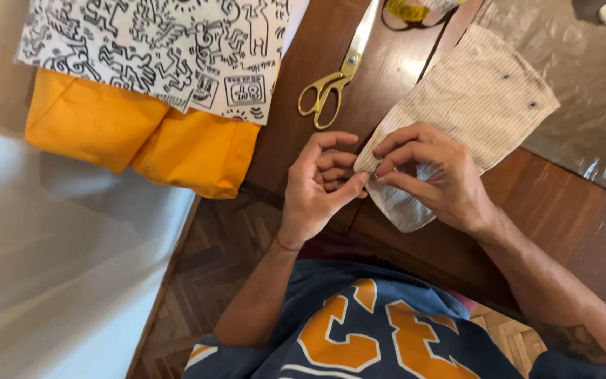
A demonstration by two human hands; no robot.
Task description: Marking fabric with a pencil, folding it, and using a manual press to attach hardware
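Observation:
A piece of pale striped fabric (478,98) with small dark pins in it lies on the dark wooden table (562,210). My left hand (317,189) pinches its near corner between thumb and fingers. My right hand (429,172) rests on the same corner, fingertips pressed onto the cloth right next to the left thumb. Whether a pin or needle is between the fingers I cannot make out.
Gold-handled scissors (331,84) lie on the table just beyond my left hand. Black-and-white printed fabric (170,49) and orange fabric (142,133) hang at the left. Clear plastic sheeting (590,91) covers the table at the right. Parquet floor shows below.

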